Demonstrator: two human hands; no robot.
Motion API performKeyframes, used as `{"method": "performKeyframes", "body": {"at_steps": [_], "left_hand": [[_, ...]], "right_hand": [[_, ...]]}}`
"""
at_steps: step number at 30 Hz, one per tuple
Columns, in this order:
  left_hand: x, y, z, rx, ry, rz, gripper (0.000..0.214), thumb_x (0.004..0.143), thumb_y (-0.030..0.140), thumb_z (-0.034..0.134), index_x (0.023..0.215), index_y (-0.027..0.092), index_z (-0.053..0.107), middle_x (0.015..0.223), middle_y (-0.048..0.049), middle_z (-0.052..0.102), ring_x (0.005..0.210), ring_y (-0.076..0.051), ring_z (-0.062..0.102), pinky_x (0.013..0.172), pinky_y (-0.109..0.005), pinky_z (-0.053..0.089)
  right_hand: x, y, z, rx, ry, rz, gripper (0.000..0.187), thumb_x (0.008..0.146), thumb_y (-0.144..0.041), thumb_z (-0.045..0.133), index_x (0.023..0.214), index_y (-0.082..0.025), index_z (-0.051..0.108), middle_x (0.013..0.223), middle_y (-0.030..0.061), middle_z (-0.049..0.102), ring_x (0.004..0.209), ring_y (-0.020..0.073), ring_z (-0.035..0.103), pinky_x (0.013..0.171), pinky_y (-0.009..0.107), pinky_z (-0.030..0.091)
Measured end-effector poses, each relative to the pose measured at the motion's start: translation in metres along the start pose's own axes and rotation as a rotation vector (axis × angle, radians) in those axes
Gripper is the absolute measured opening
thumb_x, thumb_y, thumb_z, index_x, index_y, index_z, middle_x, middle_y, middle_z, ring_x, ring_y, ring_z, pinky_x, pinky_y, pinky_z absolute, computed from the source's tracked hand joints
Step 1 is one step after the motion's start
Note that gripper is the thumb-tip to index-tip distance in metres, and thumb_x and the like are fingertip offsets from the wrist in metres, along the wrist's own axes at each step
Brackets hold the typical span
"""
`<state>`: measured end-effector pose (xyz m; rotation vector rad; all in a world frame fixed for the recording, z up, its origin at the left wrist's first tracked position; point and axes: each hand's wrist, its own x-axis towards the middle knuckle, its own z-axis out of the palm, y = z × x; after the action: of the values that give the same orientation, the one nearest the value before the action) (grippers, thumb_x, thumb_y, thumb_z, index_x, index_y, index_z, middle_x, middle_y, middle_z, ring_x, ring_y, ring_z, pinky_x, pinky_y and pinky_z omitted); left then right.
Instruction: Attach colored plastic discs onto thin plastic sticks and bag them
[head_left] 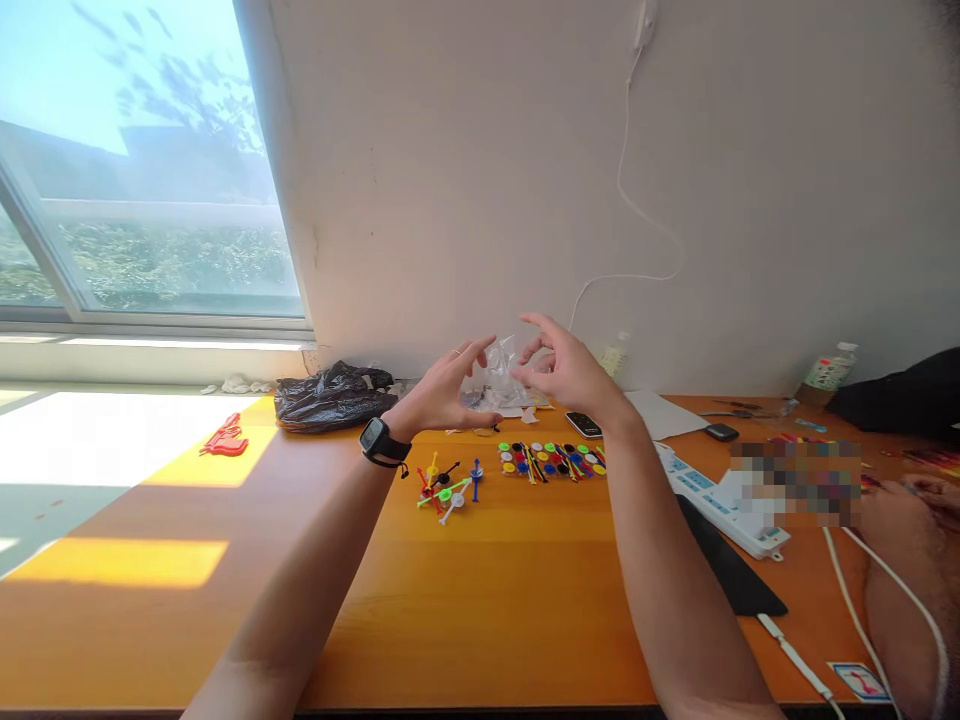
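Note:
My left hand [448,388], with a black watch [384,441] on its wrist, is raised over the back of the table, fingers and thumb apart. Facing it, my right hand [564,368] is lifted too, fingers curved and spread, nothing held. Behind and between them lies a clear plastic bag [504,372]. Below my left hand sits a loose cluster of coloured plastic arrow spinners [445,495] in yellow, black, red, green, white and blue. Rows of coloured discs and thin sticks [551,462] lie beneath my right hand.
At the back left are a black plastic bag [334,396] and a red toy gun [226,436]. On the right are a phone [583,425], a white power strip [720,505], a black tablet-like slab [731,560], cables and a bottle [831,367]. Another person's hand [900,510] is at far right.

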<state>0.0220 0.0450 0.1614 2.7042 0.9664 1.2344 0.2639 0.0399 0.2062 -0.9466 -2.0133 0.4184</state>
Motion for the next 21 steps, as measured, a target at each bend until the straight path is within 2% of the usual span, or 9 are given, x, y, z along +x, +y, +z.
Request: {"method": "performKeyframes", "body": {"at_steps": [3, 5, 7, 12, 16, 18, 21], "left_hand": [[0.0, 0.005, -0.003, -0.025, -0.032, -0.009, 0.108, 0.074, 0.052, 0.087, 0.163, 0.027, 0.033, 0.129, -0.0103, 0.061, 0.103, -0.026, 0.059, 0.098, -0.043, 0.049], [0.001, 0.01, -0.005, -0.063, -0.081, -0.023, 0.105, 0.074, 0.051, 0.086, 0.162, 0.026, 0.036, 0.128, -0.0102, 0.063, 0.105, -0.027, 0.061, 0.098, -0.043, 0.05], [0.001, 0.014, -0.008, -0.117, -0.147, -0.043, 0.1, 0.075, 0.05, 0.085, 0.161, 0.025, 0.04, 0.126, -0.01, 0.066, 0.106, -0.028, 0.063, 0.099, -0.045, 0.051], [0.0, 0.024, -0.012, -0.21, -0.298, -0.055, 0.093, 0.075, 0.05, 0.086, 0.156, 0.026, 0.048, 0.141, -0.0126, 0.064, 0.119, -0.033, 0.064, 0.102, -0.049, 0.052], [0.0, 0.029, -0.012, -0.206, -0.321, -0.049, 0.1, 0.073, 0.052, 0.088, 0.159, 0.027, 0.044, 0.158, -0.0142, 0.052, 0.139, -0.039, 0.055, 0.114, -0.055, 0.046], [0.0, 0.028, -0.014, -0.22, -0.329, -0.048, 0.1, 0.073, 0.051, 0.088, 0.159, 0.028, 0.044, 0.16, -0.0134, 0.051, 0.142, -0.039, 0.053, 0.116, -0.056, 0.044], [-0.001, 0.023, -0.021, -0.247, -0.358, -0.072, 0.097, 0.074, 0.048, 0.088, 0.159, 0.026, 0.045, 0.157, -0.0135, 0.055, 0.138, -0.037, 0.058, 0.115, -0.054, 0.046]], "right_hand": [[-0.001, 0.001, -0.003, -0.096, 0.005, -0.124, 0.087, 0.079, -0.036, 0.083, 0.156, -0.032, 0.044, 0.125, 0.0076, 0.065, 0.097, 0.0245, 0.069, 0.084, 0.04, 0.06], [-0.002, 0.0, -0.006, -0.163, -0.004, -0.209, 0.09, 0.076, -0.038, 0.087, 0.156, -0.034, 0.046, 0.137, 0.0085, 0.06, 0.117, 0.0292, 0.063, 0.1, 0.045, 0.056], [-0.003, -0.002, -0.007, -0.207, -0.041, -0.252, 0.088, 0.076, -0.038, 0.087, 0.155, -0.036, 0.047, 0.143, 0.0082, 0.057, 0.129, 0.0319, 0.057, 0.11, 0.05, 0.05], [-0.004, -0.005, -0.005, -0.205, -0.099, -0.254, 0.077, 0.08, -0.034, 0.083, 0.151, -0.034, 0.053, 0.141, 0.0079, 0.061, 0.126, 0.0311, 0.058, 0.108, 0.048, 0.05], [-0.003, -0.006, -0.001, -0.208, -0.059, -0.254, 0.068, 0.082, -0.036, 0.081, 0.146, -0.031, 0.059, 0.134, 0.0077, 0.065, 0.121, 0.0296, 0.061, 0.104, 0.045, 0.052], [-0.003, -0.006, -0.001, -0.213, -0.066, -0.241, 0.069, 0.082, -0.041, 0.082, 0.146, -0.031, 0.059, 0.136, 0.0079, 0.064, 0.122, 0.0304, 0.061, 0.103, 0.045, 0.052], [-0.005, -0.007, -0.002, -0.241, -0.135, -0.243, 0.083, 0.077, -0.049, 0.087, 0.152, -0.033, 0.054, 0.145, 0.0088, 0.06, 0.129, 0.0328, 0.058, 0.108, 0.048, 0.05]]}}
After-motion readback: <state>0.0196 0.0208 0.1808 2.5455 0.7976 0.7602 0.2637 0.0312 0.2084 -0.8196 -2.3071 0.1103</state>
